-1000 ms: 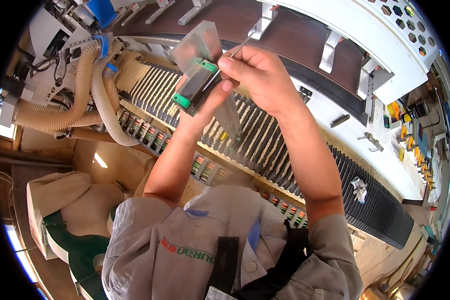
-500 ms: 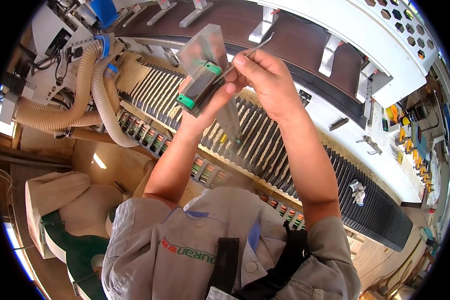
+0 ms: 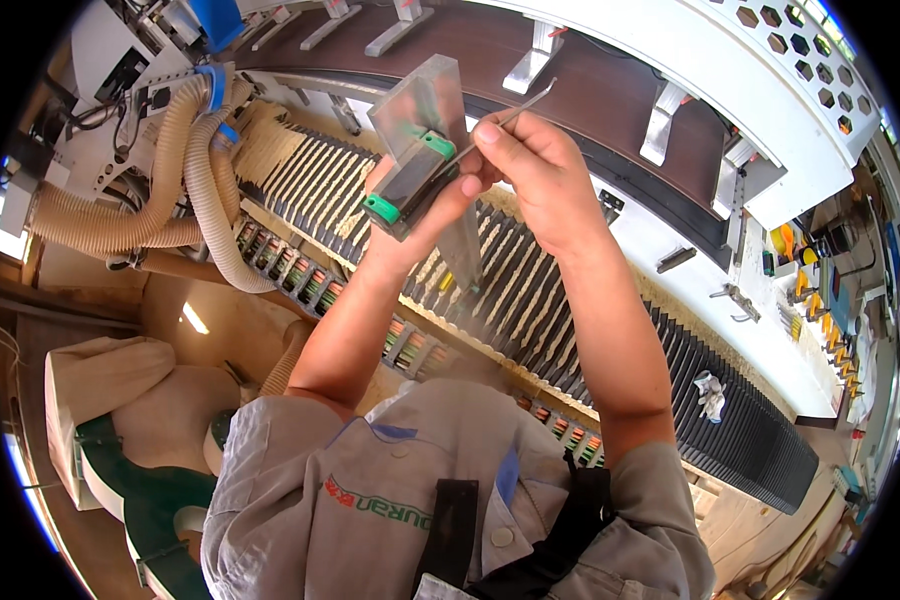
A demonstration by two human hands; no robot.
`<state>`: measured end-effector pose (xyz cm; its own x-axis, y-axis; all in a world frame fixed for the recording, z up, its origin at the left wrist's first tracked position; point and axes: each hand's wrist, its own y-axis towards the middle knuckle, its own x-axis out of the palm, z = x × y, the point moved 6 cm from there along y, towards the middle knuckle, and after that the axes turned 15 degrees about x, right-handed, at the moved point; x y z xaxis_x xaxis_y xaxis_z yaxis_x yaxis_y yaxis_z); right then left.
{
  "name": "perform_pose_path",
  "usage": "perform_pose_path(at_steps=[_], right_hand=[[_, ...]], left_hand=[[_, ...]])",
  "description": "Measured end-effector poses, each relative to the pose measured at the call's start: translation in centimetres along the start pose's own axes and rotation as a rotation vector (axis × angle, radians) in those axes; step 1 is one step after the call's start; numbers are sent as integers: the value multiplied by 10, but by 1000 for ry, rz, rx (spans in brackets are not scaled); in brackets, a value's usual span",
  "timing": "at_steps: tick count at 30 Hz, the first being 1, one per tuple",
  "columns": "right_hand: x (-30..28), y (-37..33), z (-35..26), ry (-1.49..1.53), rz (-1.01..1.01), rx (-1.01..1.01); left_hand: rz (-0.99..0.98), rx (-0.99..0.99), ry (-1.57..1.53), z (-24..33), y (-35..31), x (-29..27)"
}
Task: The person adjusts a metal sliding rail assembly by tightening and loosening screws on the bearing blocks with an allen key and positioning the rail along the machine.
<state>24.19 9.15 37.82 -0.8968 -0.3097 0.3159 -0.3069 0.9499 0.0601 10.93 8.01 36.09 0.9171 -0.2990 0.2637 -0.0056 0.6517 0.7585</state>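
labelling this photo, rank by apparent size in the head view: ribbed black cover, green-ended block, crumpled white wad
Ribbed black cover
Green-ended block, in left hand
Crumpled white wad
True sizes may differ: the block looks nearer.

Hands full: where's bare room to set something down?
Free: brown panel, right of the rod, between two brackets; bellows, from rag to far end, though ridged. Whether either is level, can't tell. Crowded: sawdusty ribs around the left hand; hoses at left.

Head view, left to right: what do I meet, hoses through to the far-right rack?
Ribbed beige hoses → dark block with green ends → right hand → crumpled white wad → yellow-orange pieces
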Motion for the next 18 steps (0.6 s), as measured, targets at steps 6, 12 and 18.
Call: perform_pose_path(at_steps=[6, 12, 18], right_hand=[[4, 1, 1, -33, -10, 5], [2, 2, 1, -64, 0, 17], [2, 2, -2, -97, -17, 23]], left_hand=[[8, 27, 6, -1, -2, -5], [9, 24, 4, 9, 2, 2], [-5, 16, 52, 6, 1, -3]])
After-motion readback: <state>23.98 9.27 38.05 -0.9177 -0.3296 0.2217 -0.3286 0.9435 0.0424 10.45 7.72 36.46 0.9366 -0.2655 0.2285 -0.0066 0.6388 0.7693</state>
